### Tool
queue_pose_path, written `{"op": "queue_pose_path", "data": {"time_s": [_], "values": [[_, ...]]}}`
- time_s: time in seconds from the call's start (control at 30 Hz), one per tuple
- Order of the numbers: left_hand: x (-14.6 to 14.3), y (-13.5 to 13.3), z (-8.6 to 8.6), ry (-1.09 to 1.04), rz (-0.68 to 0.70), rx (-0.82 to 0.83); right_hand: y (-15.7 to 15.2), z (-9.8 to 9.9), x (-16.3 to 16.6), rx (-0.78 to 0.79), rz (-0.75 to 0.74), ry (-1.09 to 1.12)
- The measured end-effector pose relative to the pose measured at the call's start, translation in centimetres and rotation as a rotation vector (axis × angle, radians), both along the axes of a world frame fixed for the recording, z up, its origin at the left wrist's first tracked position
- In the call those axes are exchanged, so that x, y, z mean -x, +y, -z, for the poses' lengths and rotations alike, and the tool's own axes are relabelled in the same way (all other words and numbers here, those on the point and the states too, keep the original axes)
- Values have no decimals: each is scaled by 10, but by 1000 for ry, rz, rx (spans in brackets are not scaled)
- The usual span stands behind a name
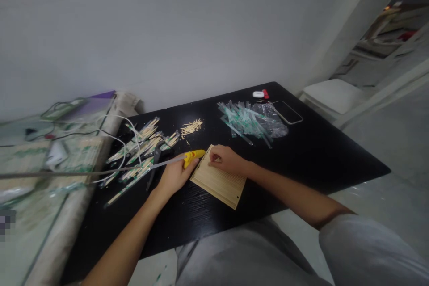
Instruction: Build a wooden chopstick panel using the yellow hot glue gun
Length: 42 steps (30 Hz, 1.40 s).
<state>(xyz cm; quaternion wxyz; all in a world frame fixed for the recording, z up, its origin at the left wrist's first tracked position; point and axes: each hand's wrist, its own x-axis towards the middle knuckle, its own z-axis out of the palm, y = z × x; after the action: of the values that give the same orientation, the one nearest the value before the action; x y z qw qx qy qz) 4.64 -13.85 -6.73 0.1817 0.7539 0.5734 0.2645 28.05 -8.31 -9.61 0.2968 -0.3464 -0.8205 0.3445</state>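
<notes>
My left hand [176, 174] is wrapped round a yellow hot glue gun [190, 157], with a long pale glue stick [169, 161] poking out of its back. The gun's nozzle points right, at the upper left edge of a flat panel of thin wooden sticks [217, 185]. Over that panel's upper part is my right hand [226, 158], its fingers curled in a pinch near the surface. Whatever sits between those fingertips is too small to make out. The panel lies at an angle on the black table [187, 214], with small dark marks along one edge.
Wrapped chopsticks [140, 143] and white cable [124, 154] lie left, near black scissors [154, 161]. Short cut wooden pieces [191, 128] are heaped behind. Empty plastic wrappers [246, 120], a phone [287, 112] and a white earbud case [258, 94] rest at the back right.
</notes>
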Motion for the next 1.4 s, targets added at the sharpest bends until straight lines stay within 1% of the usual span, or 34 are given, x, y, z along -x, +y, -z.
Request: {"op": "queue_pose_path", "data": {"time_s": [0.17,0.3,0.5,0.6,0.7,0.77,0.87,1.0,1.07,1.1,1.13,1.23,1.27,1.3,1.33,1.4], "values": [[8,-18,-23,97,101,32,-1,1,1,-74,-7,-46],[18,-39,-35,167,103,66,-1,1,0,-89,-5,-44],[39,-58,-46,182,154,126,-2,0,0,-88,-8,-45],[50,-62,-50,198,188,148,-2,-1,0,-88,-8,-48],[53,-62,-49,218,190,151,-2,-1,0,-83,-9,-56],[48,-59,-46,217,178,131,-2,-2,0,-80,-11,-64],[33,-50,-41,209,159,93,-2,-2,1,-79,-8,-75],[11,-31,-36,219,128,59,-1,-1,1,-50,5,-47],[6,-20,-33,160,127,57,-1,1,1,-19,30,2],[6,-14,-32,118,109,83,0,2,0,-7,48,26],[7,-8,-29,80,60,129,0,3,0,2,72,48],[13,11,-20,-92,-142,305,2,7,-1,23,164,102],[15,18,-17,-169,-213,333,3,8,-1,38,198,123],[16,24,-13,-242,-256,354,4,9,-1,55,230,144],[17,30,-10,-306,-270,376,5,10,-1,75,255,164],[18,40,-4,-378,-253,450,7,11,-2,114,293,201]]}}
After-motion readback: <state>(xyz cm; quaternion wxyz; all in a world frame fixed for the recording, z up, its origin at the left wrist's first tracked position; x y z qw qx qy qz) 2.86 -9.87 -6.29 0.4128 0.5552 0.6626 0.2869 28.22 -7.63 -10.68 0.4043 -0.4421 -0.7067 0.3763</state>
